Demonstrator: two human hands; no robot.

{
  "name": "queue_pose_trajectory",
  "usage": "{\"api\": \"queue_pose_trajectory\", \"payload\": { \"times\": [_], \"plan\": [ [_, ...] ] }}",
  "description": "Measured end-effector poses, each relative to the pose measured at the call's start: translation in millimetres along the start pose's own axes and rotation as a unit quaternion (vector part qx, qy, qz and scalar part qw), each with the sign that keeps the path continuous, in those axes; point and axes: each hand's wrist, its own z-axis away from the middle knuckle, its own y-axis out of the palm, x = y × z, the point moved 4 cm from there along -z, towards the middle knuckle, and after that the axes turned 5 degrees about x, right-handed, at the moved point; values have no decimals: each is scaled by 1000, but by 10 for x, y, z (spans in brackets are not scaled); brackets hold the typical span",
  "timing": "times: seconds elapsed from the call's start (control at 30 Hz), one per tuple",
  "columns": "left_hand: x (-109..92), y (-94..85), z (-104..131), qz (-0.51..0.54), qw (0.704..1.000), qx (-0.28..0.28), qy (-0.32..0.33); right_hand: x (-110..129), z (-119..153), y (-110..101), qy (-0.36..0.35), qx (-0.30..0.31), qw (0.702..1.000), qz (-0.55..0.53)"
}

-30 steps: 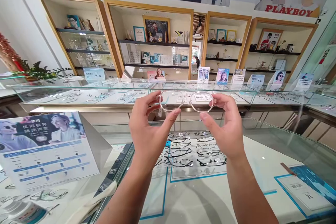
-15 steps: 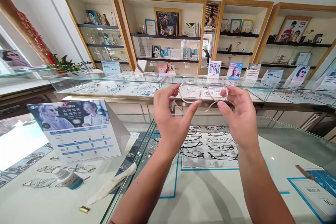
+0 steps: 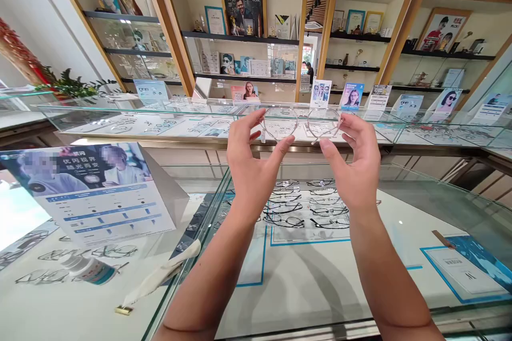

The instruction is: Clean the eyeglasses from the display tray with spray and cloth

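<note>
A pair of clear, thin-framed glasses [image 3: 280,123] is held up in front of me, its two round lenses side by side. My left hand [image 3: 256,162] grips the left edge of the frame between thumb and fingers. On the other side, my right hand [image 3: 354,160] pinches the right edge. Below the hands, rows of glasses [image 3: 290,219] lie inside the glass display case [image 3: 312,272].
At left stand a folded sign [image 3: 108,197], a white bottle [image 3: 90,269] and a pale cloth [image 3: 160,274], with more glasses [image 3: 42,276] nearby. A long glass counter [image 3: 180,141] crosses behind, below wooden shelves [image 3: 240,37]. A framed card [image 3: 464,272] lies at right.
The view has tilted down and shifted slightly, so the shelves and counter sit higher in the picture. Both hands still hold the glasses, which appear slightly higher and further left.
</note>
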Motion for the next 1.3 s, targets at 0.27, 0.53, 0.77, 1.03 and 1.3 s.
{"api": "queue_pose_trajectory", "payload": {
  "times": [0.27,0.53,0.77,1.03,1.3],
  "plan": [
    [61,37,19,24,999,4,-29,28,3,-10,-8,2,1000,20],
    [101,70,25,19,999,-2,-43,41,11,-24,6,13,1000,19],
    [9,56,62,-17,999,-34,-15,-19,2,-42,-5,24,1000,19],
    [4,46,57,-27,999,-42,-20,-74,-3,-50,9,34,999,18],
    [42,59,48,-15,999,-27,-33,-56,4,-48,29,37,999,12]
  ]
}}
